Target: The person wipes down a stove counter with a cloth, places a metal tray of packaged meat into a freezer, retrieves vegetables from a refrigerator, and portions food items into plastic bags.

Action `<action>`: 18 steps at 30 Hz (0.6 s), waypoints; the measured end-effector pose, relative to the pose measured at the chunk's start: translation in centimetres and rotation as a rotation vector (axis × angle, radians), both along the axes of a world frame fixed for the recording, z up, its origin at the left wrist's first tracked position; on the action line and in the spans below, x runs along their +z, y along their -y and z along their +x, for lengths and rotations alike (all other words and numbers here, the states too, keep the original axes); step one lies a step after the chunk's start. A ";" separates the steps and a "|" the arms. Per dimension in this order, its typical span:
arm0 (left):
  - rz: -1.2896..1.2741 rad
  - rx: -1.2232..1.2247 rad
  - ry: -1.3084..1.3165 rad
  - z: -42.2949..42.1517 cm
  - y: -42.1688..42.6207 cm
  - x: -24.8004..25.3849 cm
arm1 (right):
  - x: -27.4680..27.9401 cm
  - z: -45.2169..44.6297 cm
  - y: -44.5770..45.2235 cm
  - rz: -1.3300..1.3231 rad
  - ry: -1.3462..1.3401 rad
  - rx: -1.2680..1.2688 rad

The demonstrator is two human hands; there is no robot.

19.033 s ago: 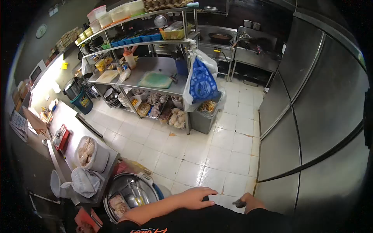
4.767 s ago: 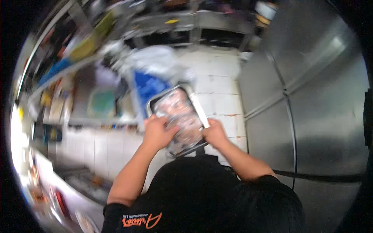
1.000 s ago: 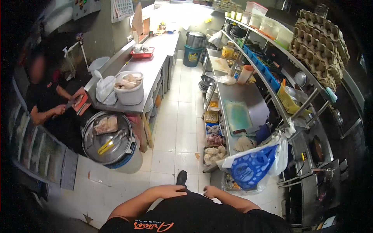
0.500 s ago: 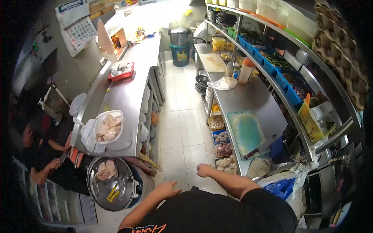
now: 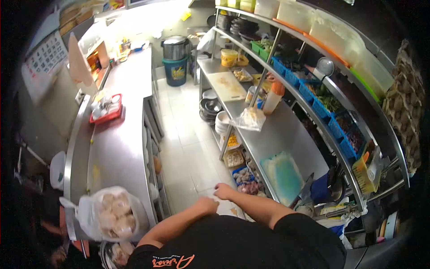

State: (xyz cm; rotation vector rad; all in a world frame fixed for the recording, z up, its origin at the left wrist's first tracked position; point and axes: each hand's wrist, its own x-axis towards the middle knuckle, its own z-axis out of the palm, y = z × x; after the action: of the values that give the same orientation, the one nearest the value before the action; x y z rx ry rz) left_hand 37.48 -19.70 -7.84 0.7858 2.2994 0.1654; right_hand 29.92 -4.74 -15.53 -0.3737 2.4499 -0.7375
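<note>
My left hand [image 5: 207, 206] is in front of my body at the lower middle, its fingers curled in and no object showing in it. Close beside it, to the right and slightly farther forward, is my right hand [image 5: 223, 192], closed like a fist with nothing visible in it. Both are in the air above the tiled floor [image 5: 177, 157]. Nearest the right hand, on the low shelf, are reddish onions [image 5: 251, 187] and a blue crate [image 5: 243, 175].
On the left steel counter [image 5: 118, 157] stand a plastic-lined container of raw chicken [image 5: 117, 214] and a red tray [image 5: 106, 109]. A green-stained cutting board [image 5: 282, 178] lies on the right table. A teal bin [image 5: 175, 71] is at the aisle's far end. A person [image 5: 56, 231] is at lower left.
My view has shifted forward and turned right. The left hand has moved closer to the right one, and its spread fingers have curled in. The chicken container appears nearer.
</note>
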 end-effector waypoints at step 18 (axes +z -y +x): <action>0.024 -0.289 0.060 -26.9 -3.7 6.0 | 2.8 -10.5 -8.2 -0.998 0.649 -1.217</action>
State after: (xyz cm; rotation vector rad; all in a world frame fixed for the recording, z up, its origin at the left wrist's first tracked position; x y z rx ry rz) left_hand 10.55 -15.97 -1.82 1.0993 2.1041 0.0846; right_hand 19.42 3.48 -12.78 0.9769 1.3059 -2.1144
